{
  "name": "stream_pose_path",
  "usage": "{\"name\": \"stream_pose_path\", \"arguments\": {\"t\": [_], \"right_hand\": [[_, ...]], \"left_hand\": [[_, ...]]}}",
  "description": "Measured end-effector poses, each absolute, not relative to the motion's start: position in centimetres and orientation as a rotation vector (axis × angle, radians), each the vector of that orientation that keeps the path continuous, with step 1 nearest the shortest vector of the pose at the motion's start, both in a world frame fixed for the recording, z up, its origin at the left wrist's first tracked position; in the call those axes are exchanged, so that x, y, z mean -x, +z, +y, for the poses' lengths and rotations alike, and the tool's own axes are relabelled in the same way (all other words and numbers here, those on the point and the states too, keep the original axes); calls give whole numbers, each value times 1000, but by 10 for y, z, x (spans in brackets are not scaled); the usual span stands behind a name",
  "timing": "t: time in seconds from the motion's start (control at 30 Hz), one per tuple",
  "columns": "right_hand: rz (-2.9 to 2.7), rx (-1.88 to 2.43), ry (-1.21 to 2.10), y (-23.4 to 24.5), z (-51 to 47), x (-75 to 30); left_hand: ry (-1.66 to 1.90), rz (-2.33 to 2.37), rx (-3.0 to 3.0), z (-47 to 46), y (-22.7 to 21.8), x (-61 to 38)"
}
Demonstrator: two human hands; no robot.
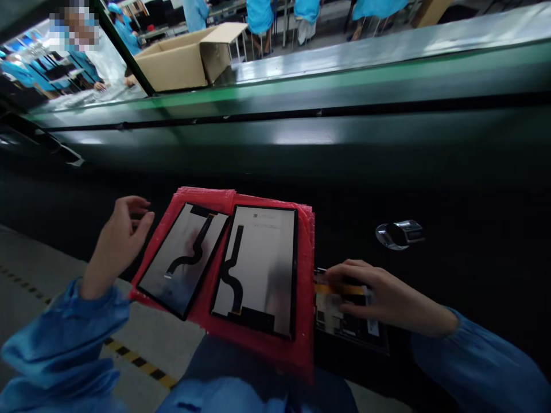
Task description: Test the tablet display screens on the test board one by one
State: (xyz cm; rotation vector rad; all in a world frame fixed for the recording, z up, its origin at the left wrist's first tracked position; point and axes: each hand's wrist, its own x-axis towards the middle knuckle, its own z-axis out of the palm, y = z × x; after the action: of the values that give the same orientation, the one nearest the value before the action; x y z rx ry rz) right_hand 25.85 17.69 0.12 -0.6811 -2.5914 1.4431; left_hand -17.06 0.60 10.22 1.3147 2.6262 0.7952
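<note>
Two grey display panels lie side by side on a red padded sheet (303,338), each with a curved black flex cable on its back. The left panel (183,258) is tilted; the right panel (260,269) lies straighter. My left hand (116,244) hovers just left of the tilted panel, fingers curled and apart, holding nothing. My right hand (379,295) rests flat on a dark device with an exposed circuit board (340,324), right of the red sheet, fingertips on a yellow strip.
A shiny metal tool (398,234) lies on the dark bench to the right. A green conveyor (301,92) runs across behind. Beyond it stand an open cardboard box (181,57) and several people in blue coats. Floor with yellow-black tape shows below left.
</note>
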Motion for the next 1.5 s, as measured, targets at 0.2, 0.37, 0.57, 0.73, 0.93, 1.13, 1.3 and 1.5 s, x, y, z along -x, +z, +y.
{"name": "stream_pose_path", "arguments": {"t": [0.2, 0.37, 0.57, 0.73, 0.93, 1.13, 1.3, 1.5], "right_hand": [[-2324, 655, 1773, 20, 172, -265], [-1957, 653, 1933, 28, 167, -267], [-1895, 617, 1860, 22, 170, -263], [-1906, 505, 1767, 33, 167, -240], [-1849, 521, 1851, 39, 156, -207], [-1690, 523, 1952, 31, 148, -199], [-1706, 579, 1913, 29, 141, -203], [-1755, 590, 1899, 32, 132, -203]], "left_hand": [[395, 2021, -2019, 57, 82, 82], [399, 2039, -2184, 105, 42, 80], [381, 1871, -2199, 93, 47, 84], [445, 1892, -2202, 85, 44, 85], [440, 1943, -2183, 84, 40, 85], [630, 1384, -1463, 62, 56, 82], [756, 950, -926, 34, 72, 62], [581, 858, -819, 16, 89, 42]]}}
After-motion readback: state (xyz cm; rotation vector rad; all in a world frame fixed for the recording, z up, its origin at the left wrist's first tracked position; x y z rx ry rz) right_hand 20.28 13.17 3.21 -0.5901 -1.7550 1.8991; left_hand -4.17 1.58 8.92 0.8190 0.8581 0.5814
